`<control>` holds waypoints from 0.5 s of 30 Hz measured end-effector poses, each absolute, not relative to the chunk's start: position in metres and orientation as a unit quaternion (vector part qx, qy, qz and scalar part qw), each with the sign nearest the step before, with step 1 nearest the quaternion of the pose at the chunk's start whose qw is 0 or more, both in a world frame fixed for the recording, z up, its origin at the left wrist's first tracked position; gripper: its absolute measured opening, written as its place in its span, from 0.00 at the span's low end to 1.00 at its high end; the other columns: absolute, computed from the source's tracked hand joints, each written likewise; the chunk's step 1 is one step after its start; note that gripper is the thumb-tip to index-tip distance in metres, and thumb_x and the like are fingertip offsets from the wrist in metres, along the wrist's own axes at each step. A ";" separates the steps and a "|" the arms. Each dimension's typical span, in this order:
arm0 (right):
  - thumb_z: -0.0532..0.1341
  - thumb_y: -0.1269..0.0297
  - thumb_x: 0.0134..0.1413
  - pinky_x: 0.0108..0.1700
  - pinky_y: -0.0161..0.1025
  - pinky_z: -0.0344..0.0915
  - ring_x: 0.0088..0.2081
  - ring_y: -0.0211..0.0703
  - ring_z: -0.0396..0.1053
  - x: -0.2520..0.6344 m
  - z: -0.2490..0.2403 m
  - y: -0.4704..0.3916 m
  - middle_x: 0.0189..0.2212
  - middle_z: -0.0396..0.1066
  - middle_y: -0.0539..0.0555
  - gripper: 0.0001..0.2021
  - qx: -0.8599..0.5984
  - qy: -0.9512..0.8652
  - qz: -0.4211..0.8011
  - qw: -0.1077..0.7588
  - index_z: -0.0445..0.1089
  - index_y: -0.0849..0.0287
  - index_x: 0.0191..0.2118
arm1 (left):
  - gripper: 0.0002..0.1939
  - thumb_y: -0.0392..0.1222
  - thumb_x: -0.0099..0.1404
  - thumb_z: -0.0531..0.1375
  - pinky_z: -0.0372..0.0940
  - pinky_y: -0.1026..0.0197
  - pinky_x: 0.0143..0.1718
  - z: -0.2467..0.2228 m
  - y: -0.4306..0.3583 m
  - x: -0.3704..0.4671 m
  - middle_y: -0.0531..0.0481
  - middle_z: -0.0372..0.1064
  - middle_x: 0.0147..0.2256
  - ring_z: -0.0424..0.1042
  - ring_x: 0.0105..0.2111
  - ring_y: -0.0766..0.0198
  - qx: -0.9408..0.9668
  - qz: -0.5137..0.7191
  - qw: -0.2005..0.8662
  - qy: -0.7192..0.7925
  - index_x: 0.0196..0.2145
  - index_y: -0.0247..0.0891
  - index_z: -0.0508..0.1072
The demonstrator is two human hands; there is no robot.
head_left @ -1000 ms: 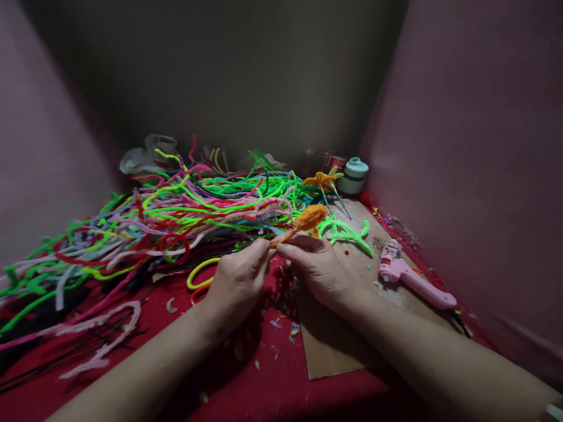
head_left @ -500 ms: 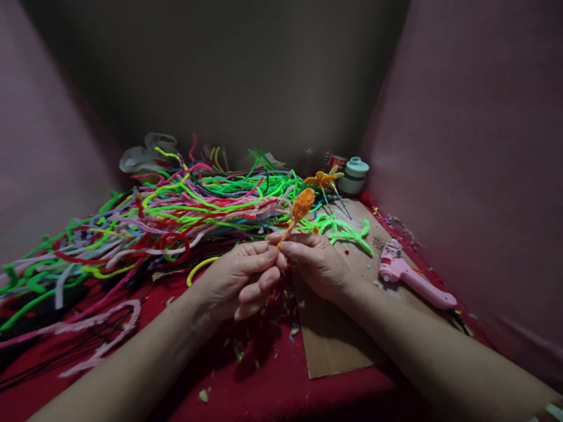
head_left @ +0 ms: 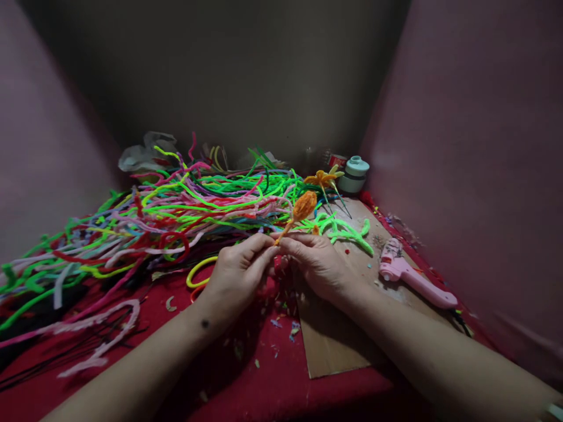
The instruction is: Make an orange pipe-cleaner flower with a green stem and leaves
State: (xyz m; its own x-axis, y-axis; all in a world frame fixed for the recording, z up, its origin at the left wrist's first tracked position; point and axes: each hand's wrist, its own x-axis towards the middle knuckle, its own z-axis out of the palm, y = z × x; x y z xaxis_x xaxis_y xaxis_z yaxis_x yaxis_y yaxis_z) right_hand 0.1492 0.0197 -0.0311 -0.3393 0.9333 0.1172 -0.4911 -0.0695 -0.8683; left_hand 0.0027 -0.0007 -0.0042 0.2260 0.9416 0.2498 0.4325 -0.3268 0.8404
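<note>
Between my two hands stands an orange pipe-cleaner flower bud [head_left: 305, 206], its fuzzy head tilted up to the right. My left hand [head_left: 244, 266] pinches the lower tip of its twisted stem between thumb and index finger. Just beside it, my right hand [head_left: 314, 258] grips the same stem with thumb and fingers. The stem's very end is hidden by my fingertips. Beyond my right hand, bright green pipe cleaners [head_left: 347, 230] lie on a cardboard sheet [head_left: 338, 346]. Orange and yellow pipe-cleaner flowers [head_left: 324, 178] rest at its far end.
A large tangle of coloured pipe cleaners [head_left: 211, 202] spreads over the red cloth [head_left: 246, 375] at the left and back. A pink glue gun [head_left: 413, 275] lies on the right. Yellow-handled scissors [head_left: 193, 272] are by my left wrist. A pale green jar [head_left: 354, 174] stands behind.
My left hand has turned over, its fingers curling under and its back now facing up. The bud has tipped slightly right and down. My right hand has hardly moved.
</note>
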 end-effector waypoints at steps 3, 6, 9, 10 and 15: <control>0.65 0.63 0.47 0.37 0.38 0.63 0.28 0.37 0.68 0.151 -0.028 0.021 0.26 0.73 0.51 0.09 -0.225 -0.444 0.703 0.508 0.76 0.61 0.35 | 0.10 0.44 0.62 0.56 0.51 0.71 0.15 0.007 -0.002 0.004 0.58 0.61 0.18 0.57 0.14 0.75 0.625 0.383 0.487 0.476 0.28 0.35 0.68; 0.65 0.65 0.46 0.40 0.38 0.63 0.29 0.37 0.67 0.153 -0.026 0.022 0.26 0.73 0.51 0.08 -0.218 -0.445 0.703 0.510 0.77 0.61 0.34 | 0.09 0.43 0.62 0.57 0.50 0.72 0.12 0.010 -0.002 0.005 0.58 0.61 0.17 0.56 0.12 0.76 0.555 0.387 0.586 0.446 0.28 0.35 0.67; 0.65 0.66 0.45 0.39 0.37 0.62 0.27 0.35 0.66 0.154 -0.026 0.022 0.25 0.72 0.50 0.08 -0.218 -0.454 0.702 0.504 0.77 0.59 0.34 | 0.09 0.43 0.62 0.57 0.51 0.72 0.09 0.005 0.000 0.002 0.60 0.59 0.16 0.50 0.10 0.77 0.494 0.387 0.668 0.400 0.28 0.36 0.67; 0.65 0.66 0.45 0.38 0.37 0.62 0.27 0.35 0.66 0.154 -0.026 0.022 0.24 0.72 0.49 0.08 -0.217 -0.454 0.703 0.502 0.77 0.59 0.34 | 0.09 0.43 0.63 0.57 0.50 0.72 0.09 0.003 0.001 0.001 0.60 0.58 0.16 0.47 0.10 0.78 0.478 0.383 0.692 0.383 0.29 0.36 0.67; 0.67 0.65 0.42 0.36 0.37 0.63 0.26 0.35 0.66 0.152 -0.028 0.023 0.23 0.71 0.49 0.08 -0.207 -0.437 0.716 0.503 0.77 0.58 0.33 | 0.09 0.44 0.64 0.54 0.47 0.72 0.07 0.002 0.004 -0.001 0.62 0.52 0.16 0.38 0.10 0.78 0.465 0.346 0.740 0.342 0.30 0.37 0.67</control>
